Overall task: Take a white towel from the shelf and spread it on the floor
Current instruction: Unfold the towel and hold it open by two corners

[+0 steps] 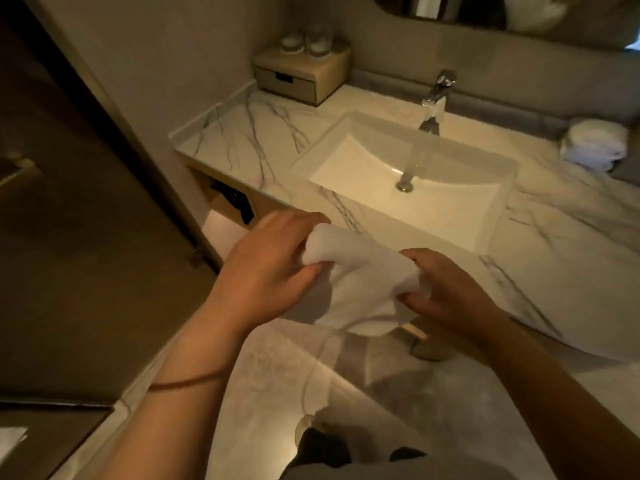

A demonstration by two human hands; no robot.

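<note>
A bunched white towel (360, 282) hangs in the air in front of the vanity's front edge, held between both my hands. My left hand (266, 268) grips its upper left part, fingers curled over the cloth. My right hand (446, 292) pinches the right side, thumb and fingers closed on a fold. The towel's lower part droops above the pale marbled floor (277, 382). An open shelf (225, 206) under the counter shows at the left, with a dark item in it.
A marble counter (242, 133) holds a rectangular sink (329, 147) with a chrome tap (438, 95). A wooden drawer box (301, 74) stands at the back left, a rolled white towel (595, 143) at the right. A dark door (69, 202) fills the left. My shoes (322, 445) are below.
</note>
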